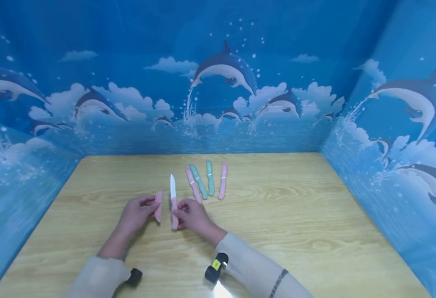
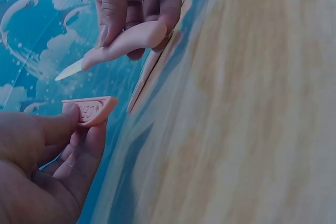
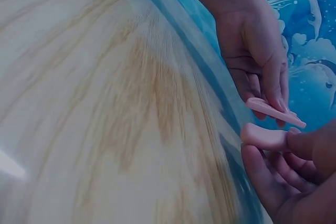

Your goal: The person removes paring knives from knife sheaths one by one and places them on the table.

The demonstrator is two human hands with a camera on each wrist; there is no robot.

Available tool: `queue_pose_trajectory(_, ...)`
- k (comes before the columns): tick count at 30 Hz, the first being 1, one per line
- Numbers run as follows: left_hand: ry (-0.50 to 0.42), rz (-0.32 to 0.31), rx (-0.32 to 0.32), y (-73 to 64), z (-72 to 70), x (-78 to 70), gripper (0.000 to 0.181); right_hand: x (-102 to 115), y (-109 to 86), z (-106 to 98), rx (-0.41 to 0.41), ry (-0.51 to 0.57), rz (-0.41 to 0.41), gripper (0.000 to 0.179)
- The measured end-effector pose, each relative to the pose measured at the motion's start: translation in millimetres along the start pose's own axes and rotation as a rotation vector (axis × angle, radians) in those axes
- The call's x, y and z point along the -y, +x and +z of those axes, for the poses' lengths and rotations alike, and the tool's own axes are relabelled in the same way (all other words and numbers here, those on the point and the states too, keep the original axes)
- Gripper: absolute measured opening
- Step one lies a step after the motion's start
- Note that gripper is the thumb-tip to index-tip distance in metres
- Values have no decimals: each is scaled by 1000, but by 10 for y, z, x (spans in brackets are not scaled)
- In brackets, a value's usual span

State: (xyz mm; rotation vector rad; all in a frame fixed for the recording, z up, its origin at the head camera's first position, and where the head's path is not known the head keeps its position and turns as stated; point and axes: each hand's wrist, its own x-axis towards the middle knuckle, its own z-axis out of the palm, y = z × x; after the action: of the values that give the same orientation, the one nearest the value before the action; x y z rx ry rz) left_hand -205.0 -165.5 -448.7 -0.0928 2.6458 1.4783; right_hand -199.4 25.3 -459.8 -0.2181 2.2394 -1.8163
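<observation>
My left hand (image 1: 137,212) pinches a pink knife sheath (image 1: 158,207) between thumb and fingers. In the left wrist view raised lettering shows on the sheath (image 2: 90,110). Just to its right, my right hand (image 1: 193,215) grips the pink handle of a small paring knife (image 1: 174,213), its pale blade bare and pointing away from me. A narrow gap separates sheath and knife. In the right wrist view both hands hold these pieces close together, with the blade hidden behind the fingers.
Beyond my right hand lie several sheathed knives: a pink knife (image 1: 193,184), a green knife (image 1: 198,181), another green knife (image 1: 210,178) and another pink knife (image 1: 222,181). All rest on the wood-grain table (image 1: 277,215). A blue dolphin-print curtain (image 1: 136,136) borders its back and sides.
</observation>
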Motion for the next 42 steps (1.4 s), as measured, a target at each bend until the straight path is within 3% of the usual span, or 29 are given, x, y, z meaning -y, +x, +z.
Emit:
queue_pose_trajectory(9, -12, -42, -39, 95, -90, 102, 43, 53, 177, 161, -34, -113, -55, 8)
queue_pose_trajectory(17, 47, -54, -59, 64, -241, 179, 42, 110, 314, 336, -88, -233, -13, 11)
queue_pose_trajectory(22, 101, -40, -62, 94, -260, 185, 39, 136, 342, 391, -124, -285, 13, 12)
queue_pose_trajectory(31, 168, -32, -13, 185, -256, 159, 41, 164, 368, 388, -161, -373, 73, 18)
queue_pose_trajectory(37, 268, -59, 12, 149, -361, 282, 40, 209, 352, 571, -167, -412, 127, 25)
queue_pose_trajectory(42, 315, -45, 27, 222, -344, 258, 41, 267, 373, 548, -192, -525, 94, 24)
